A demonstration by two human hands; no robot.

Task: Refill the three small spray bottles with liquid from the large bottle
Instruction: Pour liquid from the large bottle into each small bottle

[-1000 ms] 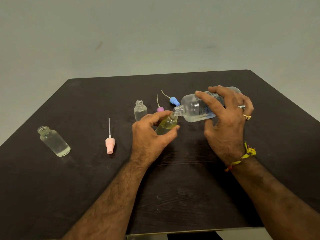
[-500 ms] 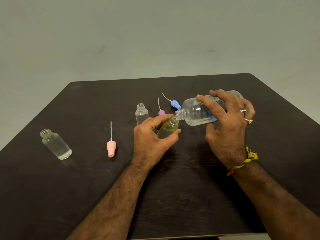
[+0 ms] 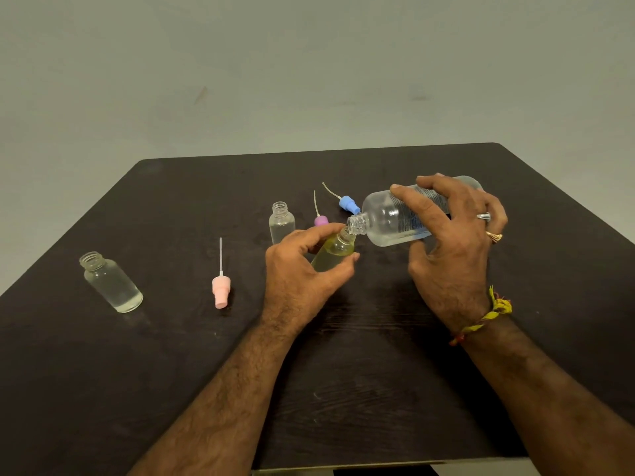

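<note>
My right hand (image 3: 453, 249) grips the large clear bottle (image 3: 388, 219), tipped almost flat with its open neck pointing left. That neck touches the mouth of a small yellowish bottle (image 3: 335, 250), which my left hand (image 3: 302, 273) holds tilted just above the dark table (image 3: 343, 372). A second small clear bottle (image 3: 281, 221) stands uncapped behind my left hand. A third small clear bottle (image 3: 111, 283), uncapped, stands at the far left.
Three spray tops with dip tubes lie on the table: a pink spray top (image 3: 220, 286) left of my left hand, a purple spray top (image 3: 320, 219) and a blue spray top (image 3: 347, 203) behind the bottles. The table's front edge runs just below my forearms.
Both hands hold the same pose, with the large bottle's neck staying at the small bottle's mouth. The view has tilted up a little, so everything sits lower in the frame.
</note>
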